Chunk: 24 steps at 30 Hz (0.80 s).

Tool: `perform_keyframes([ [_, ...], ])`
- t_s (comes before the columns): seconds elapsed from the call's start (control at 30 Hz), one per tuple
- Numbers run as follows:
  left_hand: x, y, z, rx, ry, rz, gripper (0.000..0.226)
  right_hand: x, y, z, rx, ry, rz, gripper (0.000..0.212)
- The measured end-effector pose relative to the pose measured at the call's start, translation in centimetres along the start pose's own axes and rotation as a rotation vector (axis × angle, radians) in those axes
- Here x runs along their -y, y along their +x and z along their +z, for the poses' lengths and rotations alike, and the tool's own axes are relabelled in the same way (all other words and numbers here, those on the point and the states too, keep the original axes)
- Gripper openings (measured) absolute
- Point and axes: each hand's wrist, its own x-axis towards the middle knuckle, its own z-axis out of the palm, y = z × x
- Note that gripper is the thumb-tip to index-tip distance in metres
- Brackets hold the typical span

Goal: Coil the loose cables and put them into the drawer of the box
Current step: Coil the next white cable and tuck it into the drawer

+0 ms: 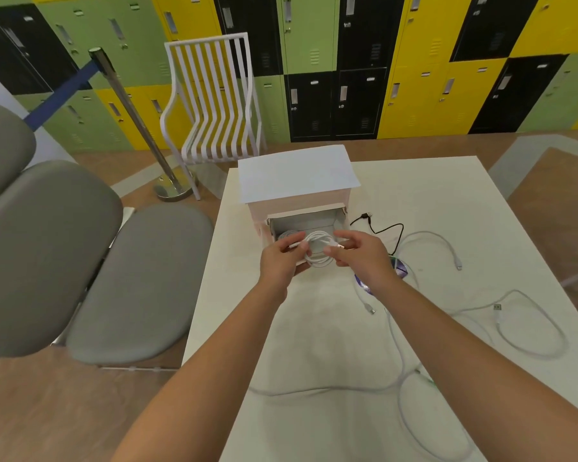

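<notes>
Left hand: the left hand (282,258) is raised over the front of the drawer, fingers curled round the left side of a white coil (318,250); grip is plain.
Right hand: the right hand (364,253) sits at 3 o'clock of the coil, thumb and forefinger pinching one end of that cable where a plug end shows; other fingers loosely spread.
Coil: several loops of white cable, held between both hands, just above and in front of the drawer's opening; not resting inside it.
Drawer: the drawer (306,221) is pulled out of the box toward the person; a second pale coil (287,235) lies in its left part, half hidden by the left hand.
Box: white box (297,176) with a flat top, standing at 12 o'clock of the hands near the far edge of the table (447,201).
Black cable: thin black cable (386,230) lying loose at 2 o'clock of the right hand, plug pointing toward the box.
Loose white cables: one white cable (441,241) curves at 3 o'clock of the hands; a longer cable (531,328) loops at 4 o'clock and runs on toward the near edge; both uncoiled, flat on the table.
Disc: a shiny disc (401,266) lies under the right wrist, mostly covered.
Surroundings: white slatted chair (214,101) at 11 o'clock beyond the table; grey seats (137,281) at 9 o'clock; coloured lockers (414,78) along the far wall.
</notes>
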Motion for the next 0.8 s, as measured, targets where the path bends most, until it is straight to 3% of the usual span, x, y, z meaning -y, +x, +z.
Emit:
perform_keyframes([
  [0.27,1.4,1.9,-0.5,0.052,0.217,-0.032,0.028,-1.2,2.0,1.2,-0.097,-0.053,0.056,0.023],
  [0.5,2.3,4.2,-1.0,-0.002,0.593,0.154,0.036,-1.8,4.7,2.4,-0.13,-0.007,0.122,0.022],
  [0.63,2.5,6.2,-0.8,-0.098,1.066,0.328,0.032,-2.0,6.9,2.6,-0.228,-0.03,0.135,0.02],
  [0.7,3.0,7.2,-1.1,-0.077,1.314,0.341,0.032,-2.2,7.9,2.7,-0.255,-0.044,0.147,0.02],
  [0.8,3.7,8.3,-1.4,0.009,1.492,0.381,0.03,-2.5,9.2,3.0,-0.294,-0.102,0.156,0.022],
])
